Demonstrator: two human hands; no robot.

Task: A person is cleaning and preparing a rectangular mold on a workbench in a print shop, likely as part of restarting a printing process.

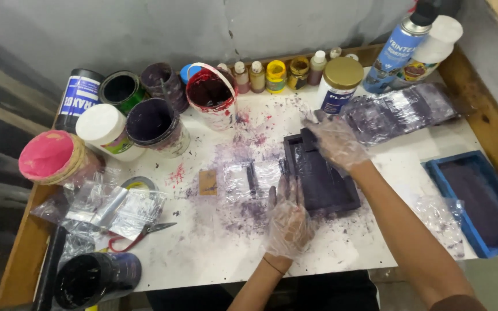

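A small dark purple framed screen (pixel 325 185) lies flat in the middle of a stained white table (pixel 214 253). My left hand (pixel 287 222), in a thin clear glove, rests on the frame's near left edge with fingers spread. My right hand (pixel 334 140), also gloved, reaches over the frame's far end and grips a dark flat piece (pixel 308 139) against the screen. A clear plastic sheet (pixel 248 175) smeared with purple lies just left of the frame.
Open ink pots (pixel 155 121), a red-stained bucket (pixel 211 95) and small bottles (pixel 276 75) line the back. A gold-lidded jar (pixel 340 83) and spray can (pixel 400 49) stand back right. A blue frame (pixel 479 201) lies right; scissors (pixel 139 235) and plastic bags (pixel 116 204) left.
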